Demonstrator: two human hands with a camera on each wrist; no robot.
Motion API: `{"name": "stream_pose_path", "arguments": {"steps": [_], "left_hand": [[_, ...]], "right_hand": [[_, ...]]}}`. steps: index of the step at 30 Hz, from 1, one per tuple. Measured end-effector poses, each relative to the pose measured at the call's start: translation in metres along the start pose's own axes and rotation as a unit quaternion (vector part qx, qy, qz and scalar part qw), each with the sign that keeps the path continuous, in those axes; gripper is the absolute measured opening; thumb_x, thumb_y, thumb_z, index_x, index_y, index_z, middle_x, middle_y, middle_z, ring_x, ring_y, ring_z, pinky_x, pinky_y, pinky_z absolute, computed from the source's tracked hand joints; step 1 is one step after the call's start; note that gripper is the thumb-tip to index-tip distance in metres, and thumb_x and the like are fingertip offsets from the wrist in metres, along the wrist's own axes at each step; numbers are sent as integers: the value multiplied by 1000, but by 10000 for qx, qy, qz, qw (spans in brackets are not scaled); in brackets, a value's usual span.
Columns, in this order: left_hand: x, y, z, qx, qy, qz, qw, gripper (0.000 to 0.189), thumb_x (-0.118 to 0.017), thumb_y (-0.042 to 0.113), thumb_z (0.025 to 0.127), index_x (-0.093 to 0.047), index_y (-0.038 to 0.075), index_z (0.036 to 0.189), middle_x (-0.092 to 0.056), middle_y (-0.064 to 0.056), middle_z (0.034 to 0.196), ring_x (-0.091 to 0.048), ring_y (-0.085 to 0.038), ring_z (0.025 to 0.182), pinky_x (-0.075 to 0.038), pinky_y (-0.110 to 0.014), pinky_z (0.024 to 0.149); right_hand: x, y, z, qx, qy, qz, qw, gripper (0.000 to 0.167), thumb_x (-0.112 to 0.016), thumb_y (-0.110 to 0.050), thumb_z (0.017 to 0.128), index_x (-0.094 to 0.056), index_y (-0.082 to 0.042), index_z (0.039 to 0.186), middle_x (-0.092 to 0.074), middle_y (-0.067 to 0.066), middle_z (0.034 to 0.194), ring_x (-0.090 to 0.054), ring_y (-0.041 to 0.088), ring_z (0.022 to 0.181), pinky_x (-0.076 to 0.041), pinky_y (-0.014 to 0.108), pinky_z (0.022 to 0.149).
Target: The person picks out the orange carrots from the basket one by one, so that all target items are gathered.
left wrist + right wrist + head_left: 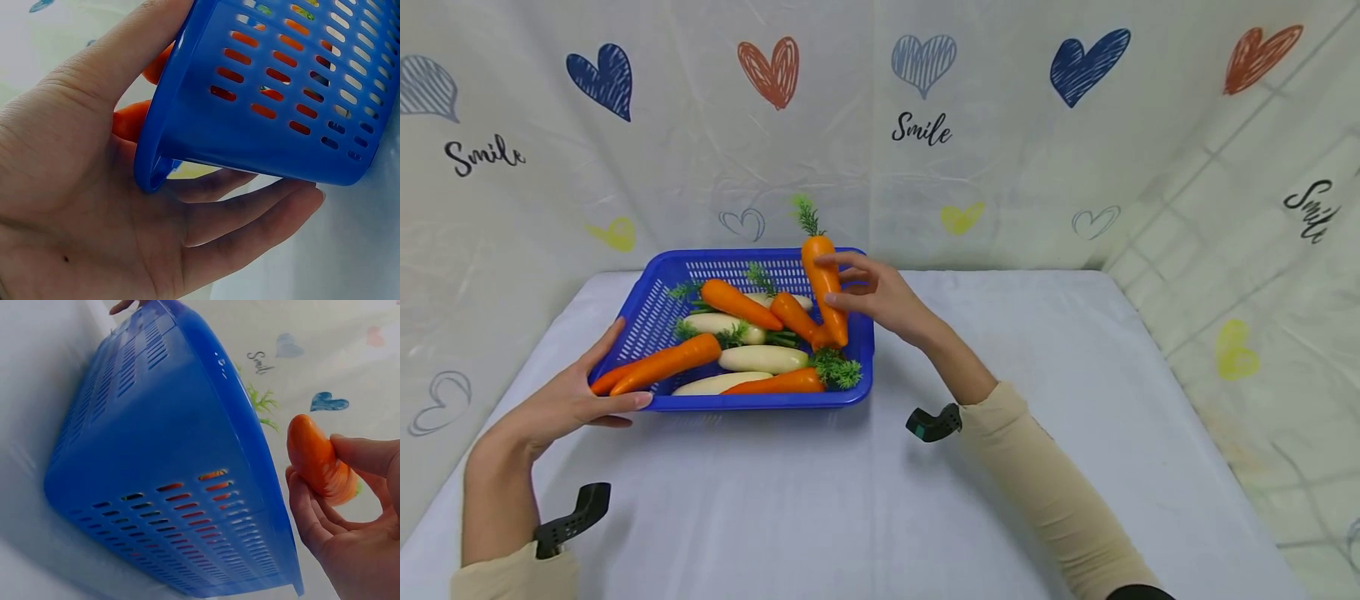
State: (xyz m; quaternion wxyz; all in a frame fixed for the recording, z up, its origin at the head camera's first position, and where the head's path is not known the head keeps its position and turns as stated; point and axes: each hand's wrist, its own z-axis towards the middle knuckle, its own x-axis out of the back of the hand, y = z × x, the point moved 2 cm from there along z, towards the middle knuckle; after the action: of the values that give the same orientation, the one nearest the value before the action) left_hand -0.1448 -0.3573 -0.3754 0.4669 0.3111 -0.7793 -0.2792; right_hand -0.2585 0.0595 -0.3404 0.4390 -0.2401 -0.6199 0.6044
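My right hand [891, 300] pinches an orange carrot [817, 258] with a green leafy top, between thumb and fingers. The carrot stands nearly upright over the right end of a blue plastic basket [760, 402]. In the right wrist view the carrot [309, 453] shows end-on beside the basket's rim. At the front left corner, my left hand [568, 400] grips the basket by its rim. The left wrist view has the left hand's fingers [250, 215] under the rim. Several carrots [741, 304] and white radishes [763, 359] lie in the basket.
A white cloth [880, 500] covers the table under the basket. Behind it hangs a pale curtain [850, 150] printed with hearts and "Smile". Black wrist mounts [934, 423] stick out from both forearms.
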Motion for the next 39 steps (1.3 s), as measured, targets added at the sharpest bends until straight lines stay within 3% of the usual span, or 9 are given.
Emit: {"name": "stream_pose_path", "arguments": {"steps": [7, 20, 30, 39], "left_hand": [[1, 0, 0, 4, -21, 32, 10000, 112, -68, 42, 99, 29, 49, 155, -1, -40, 164, -67, -31, 113, -65, -36, 84], [1, -6, -4, -93, -59, 66, 9999, 110, -66, 40, 101, 30, 46, 155, 3, -41, 164, -66, -30, 114, -66, -35, 83], [-2, -3, 0, -49, -47, 49, 10000, 110, -66, 43, 100, 30, 48, 154, -1, -41, 163, -67, -30, 112, -66, -38, 84], [-1, -3, 1, -72, -20, 45, 10000, 110, -66, 43, 100, 29, 47, 155, -3, -41, 163, -67, -31, 113, -65, -36, 84]], "right_hand": [[10, 2, -4, -33, 193, 180, 9996, 47, -73, -22, 99, -61, -25, 144, -64, 11, 137, -66, 28, 124, -59, 42, 104], [26, 12, -16, 28, 563, 249, 9981, 49, -70, -20, 100, -58, -26, 147, -62, 13, 142, -69, 29, 121, -60, 43, 102], [42, 18, -26, -65, 857, 211, 9961, 51, -69, -18, 101, -57, -25, 149, -63, 16, 139, -70, 30, 116, -62, 34, 93], [54, 30, -30, -175, 1095, 175, 9937, 52, -69, -16, 100, -56, -20, 150, -65, 21, 137, -71, 22, 105, -63, 28, 85]]}}
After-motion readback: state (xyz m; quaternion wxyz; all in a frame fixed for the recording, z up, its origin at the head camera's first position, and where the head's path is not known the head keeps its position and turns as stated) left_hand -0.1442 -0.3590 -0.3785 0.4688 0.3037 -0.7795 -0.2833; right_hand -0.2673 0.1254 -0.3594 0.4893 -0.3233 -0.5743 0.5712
